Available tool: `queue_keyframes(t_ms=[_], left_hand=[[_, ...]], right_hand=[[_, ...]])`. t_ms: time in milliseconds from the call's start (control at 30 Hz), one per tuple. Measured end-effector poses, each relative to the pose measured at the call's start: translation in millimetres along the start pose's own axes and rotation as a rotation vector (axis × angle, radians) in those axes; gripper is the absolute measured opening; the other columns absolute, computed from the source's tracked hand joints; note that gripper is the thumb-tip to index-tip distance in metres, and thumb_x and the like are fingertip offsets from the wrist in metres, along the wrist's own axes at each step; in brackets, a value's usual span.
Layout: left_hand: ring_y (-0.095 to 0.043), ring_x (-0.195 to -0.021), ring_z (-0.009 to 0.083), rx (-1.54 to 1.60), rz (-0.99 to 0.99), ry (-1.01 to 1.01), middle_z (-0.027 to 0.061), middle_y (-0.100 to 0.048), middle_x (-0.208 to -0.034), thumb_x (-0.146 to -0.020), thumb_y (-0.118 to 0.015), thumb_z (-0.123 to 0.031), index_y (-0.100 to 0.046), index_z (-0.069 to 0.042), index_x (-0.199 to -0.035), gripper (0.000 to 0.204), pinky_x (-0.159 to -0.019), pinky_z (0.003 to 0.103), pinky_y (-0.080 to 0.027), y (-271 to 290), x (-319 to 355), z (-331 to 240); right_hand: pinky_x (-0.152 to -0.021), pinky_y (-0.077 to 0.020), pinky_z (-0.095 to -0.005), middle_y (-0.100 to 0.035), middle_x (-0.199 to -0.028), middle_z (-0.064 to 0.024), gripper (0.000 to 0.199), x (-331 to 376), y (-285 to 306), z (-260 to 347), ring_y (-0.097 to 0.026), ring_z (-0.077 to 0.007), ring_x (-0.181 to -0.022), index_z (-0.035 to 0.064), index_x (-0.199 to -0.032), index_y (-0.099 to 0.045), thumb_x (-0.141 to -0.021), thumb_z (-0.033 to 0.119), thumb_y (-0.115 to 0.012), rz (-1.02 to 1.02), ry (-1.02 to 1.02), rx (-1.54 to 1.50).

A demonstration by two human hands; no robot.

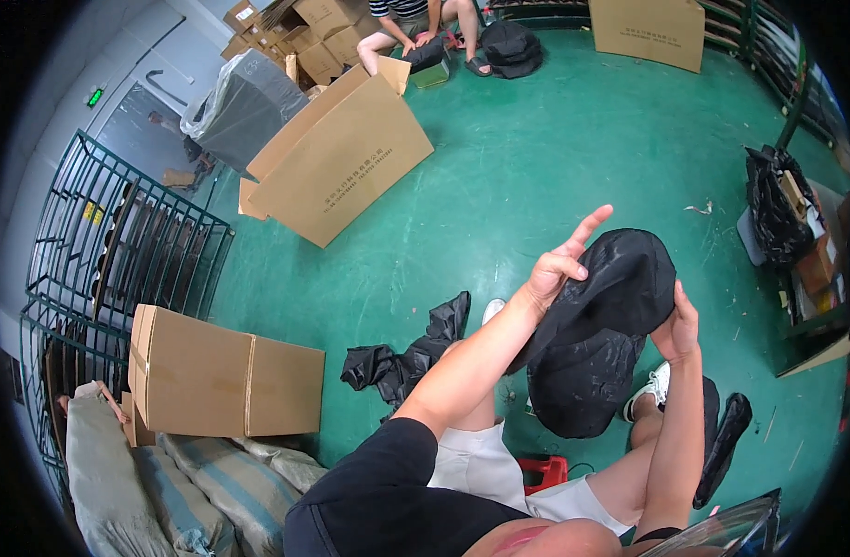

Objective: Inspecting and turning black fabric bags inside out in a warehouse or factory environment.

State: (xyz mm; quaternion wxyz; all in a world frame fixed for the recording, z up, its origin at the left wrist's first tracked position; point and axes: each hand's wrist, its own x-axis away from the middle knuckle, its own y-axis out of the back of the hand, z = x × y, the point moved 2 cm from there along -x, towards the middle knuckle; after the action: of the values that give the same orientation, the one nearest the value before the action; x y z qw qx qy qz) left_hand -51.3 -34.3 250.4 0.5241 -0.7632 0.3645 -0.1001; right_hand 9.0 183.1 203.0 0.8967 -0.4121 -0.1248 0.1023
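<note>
Green floor [536, 167] fills most of the view; a green metal rack [90, 241] stands along the left. Ahead, an open carton [350, 162]; lower left, a closed carton [230, 371] by woven sacks [230, 483]. Both cartons sit off to the side, perhaps to leave room around the legs.

Black cloth piece [624, 278] — held up before the knees, between the two hands, clear of the floor. Probably raised so the limp material hangs and its rounded outline shows. A darker lobe [583, 385] sags below; whether it belongs to the same piece, cannot tell. More black cloth [397, 367] lies crumpled on the floor to the left.

Left arm reaches diagonally forward; left hand [559, 269] sets its thumb on the cloth's upper edge, index finger straight and free — closure of the remaining fingers is hidden. Right forearm rises nearly upright; right hand [677, 330] grasps the right edge, fingertips bent against it.
</note>
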Motion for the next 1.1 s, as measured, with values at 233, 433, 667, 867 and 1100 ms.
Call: queue_keyframes(t_ms=[233, 433, 667, 867, 1100], left_hand=[[-0.053, -0.123, 0.0318, 0.098, 0.023, 0.032, 0.0213, -0.052, -0.133, -0.059, -0.052, 0.01, -0.02, -0.013, -0.152, 0.102, -0.11, 0.04, -0.036, 2, 4, 1], [-0.051, -0.125, 0.0347, 0.227, 0.008, -0.044, 0.0231, -0.049, -0.136, -0.063, -0.046, 0.008, -0.022, -0.014, -0.152, 0.095, -0.111, 0.043, -0.036, 6, 5, -8], [-0.053, -0.121, 0.0359, 0.21, -0.184, -0.206, 0.0233, -0.051, -0.134, -0.07, -0.041, 0.005, -0.036, -0.011, -0.146, 0.078, -0.108, 0.046, -0.04, 40, 2, -15], [-0.06, -0.108, 0.0333, 0.201, -0.496, -0.123, 0.0172, -0.057, -0.129, -0.08, -0.044, -0.009, -0.047, -0.01, -0.138, 0.058, -0.1, 0.044, -0.046, 53, 1, -9], [-0.062, -0.104, 0.0328, 0.05, -0.956, -0.272, 0.02, -0.061, -0.119, -0.079, -0.047, -0.016, -0.056, -0.006, -0.122, 0.045, -0.092, 0.045, -0.051, 82, 6, -22]], right_hand=[[-0.109, -0.0356, -0.0433, -0.045, -0.144, -0.0111, 0.066, 0, 1, -3, -0.046, -0.0259, -0.13, 0.0036, -0.144, -0.035, -0.093, 0.041, -0.055, 0.014, 0.022, 0.146], [-0.109, -0.0353, -0.0423, -0.042, -0.145, -0.0118, 0.091, 12, -45, 15, -0.044, -0.0261, -0.131, 0.0049, -0.147, -0.03, -0.079, 0.05, -0.071, 0.451, 0.097, -0.138], [-0.105, -0.0394, -0.0446, -0.052, -0.137, -0.0156, 0.082, 3, 23, -15, -0.053, -0.0289, -0.121, -0.0001, -0.138, -0.043, -0.084, 0.059, -0.063, 0.054, -0.256, -0.035], [-0.1, -0.0449, -0.0483, -0.056, -0.131, -0.0167, 0.069, 15, -15, -2, -0.057, -0.0307, -0.117, -0.0013, -0.134, -0.046, -0.089, 0.049, -0.061, 0.25, 0.067, -0.24], [-0.099, -0.0467, -0.0458, -0.059, -0.128, -0.0168, 0.046, -4, 10, -15, -0.058, -0.0309, -0.117, -0.0005, -0.129, -0.052, -0.094, 0.029, -0.055, 0.001, -0.184, -0.091]])
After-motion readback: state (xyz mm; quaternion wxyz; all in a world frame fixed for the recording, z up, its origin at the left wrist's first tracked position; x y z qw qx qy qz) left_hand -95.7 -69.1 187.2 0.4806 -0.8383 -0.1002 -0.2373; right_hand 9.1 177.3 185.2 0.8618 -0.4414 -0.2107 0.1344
